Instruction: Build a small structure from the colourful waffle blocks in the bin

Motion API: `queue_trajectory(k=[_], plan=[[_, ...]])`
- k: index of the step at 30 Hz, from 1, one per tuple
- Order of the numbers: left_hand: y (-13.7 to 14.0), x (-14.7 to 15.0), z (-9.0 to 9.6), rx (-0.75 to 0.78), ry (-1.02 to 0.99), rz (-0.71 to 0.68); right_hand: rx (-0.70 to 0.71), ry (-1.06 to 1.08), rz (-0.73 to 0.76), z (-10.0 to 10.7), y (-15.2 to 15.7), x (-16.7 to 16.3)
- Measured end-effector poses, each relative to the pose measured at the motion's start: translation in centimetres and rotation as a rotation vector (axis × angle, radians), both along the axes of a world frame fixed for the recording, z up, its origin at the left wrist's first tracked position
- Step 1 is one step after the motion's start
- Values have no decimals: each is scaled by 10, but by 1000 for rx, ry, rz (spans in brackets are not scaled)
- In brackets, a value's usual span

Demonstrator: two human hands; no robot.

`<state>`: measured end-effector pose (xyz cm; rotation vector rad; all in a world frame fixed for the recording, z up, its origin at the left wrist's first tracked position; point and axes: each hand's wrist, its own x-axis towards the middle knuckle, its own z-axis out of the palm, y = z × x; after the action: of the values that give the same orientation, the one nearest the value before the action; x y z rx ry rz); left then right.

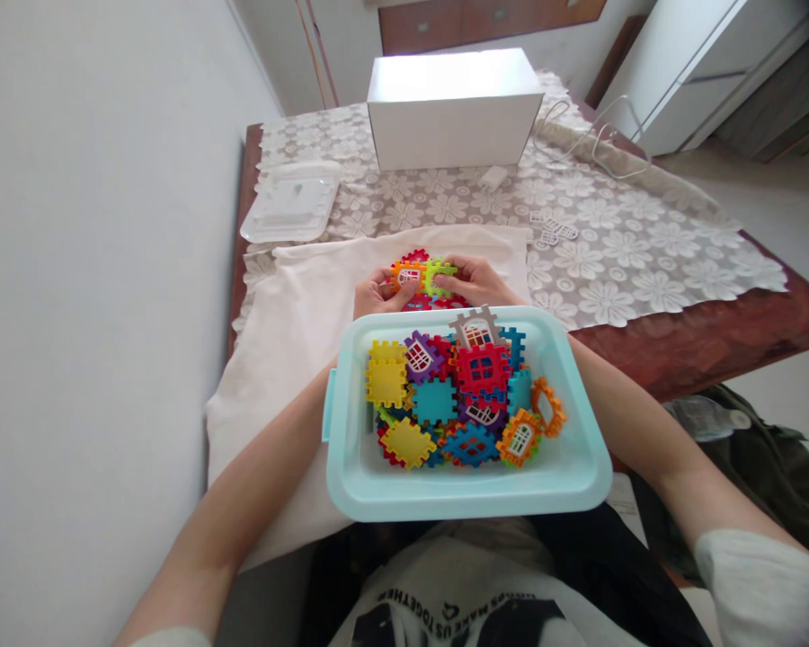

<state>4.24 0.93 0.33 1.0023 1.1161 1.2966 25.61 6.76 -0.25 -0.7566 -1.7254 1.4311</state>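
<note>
Beyond the bin, my left hand (pixel 379 293) grips an orange interlocking building tile (pixel 403 270) with a white window in it. My right hand (pixel 475 280) pinches a lime-green interlocking tile (pixel 438 274), its edge against the orange one. Red tiles (pixel 416 255) show behind and below these two, partly hidden by my fingers; whether they are joined to them I cannot tell. Between my forearms sits a light-blue plastic bin (pixel 468 503), heaped with toothed tiles: yellow (pixel 386 373), teal (pixel 435 401), red (pixel 482 368), blue (pixel 472 446), purple, grey and orange, some with window inserts.
A white box (pixel 455 121) stands at the table's back, a small white adapter (pixel 493 178) before it. White plastic tray (pixel 293 202) lies left. Loose white window pieces (pixel 554 228) and a cable (pixel 600 139) are right. White cloth (pixel 276 359) covers the near tablecloth; a wall (pixel 108 270) borders the left.
</note>
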Motion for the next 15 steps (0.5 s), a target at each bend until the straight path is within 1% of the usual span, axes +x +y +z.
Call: queue_trajectory(k=[3, 9, 15], plan=[[1, 0, -1, -13, -14, 9, -17, 8, 11, 3, -4, 1], [5, -1, -6, 16, -14, 60, -103, 72, 124, 14, -17, 0], [4, -2, -7, 70, 13, 26, -107, 49, 120, 14, -18, 1]])
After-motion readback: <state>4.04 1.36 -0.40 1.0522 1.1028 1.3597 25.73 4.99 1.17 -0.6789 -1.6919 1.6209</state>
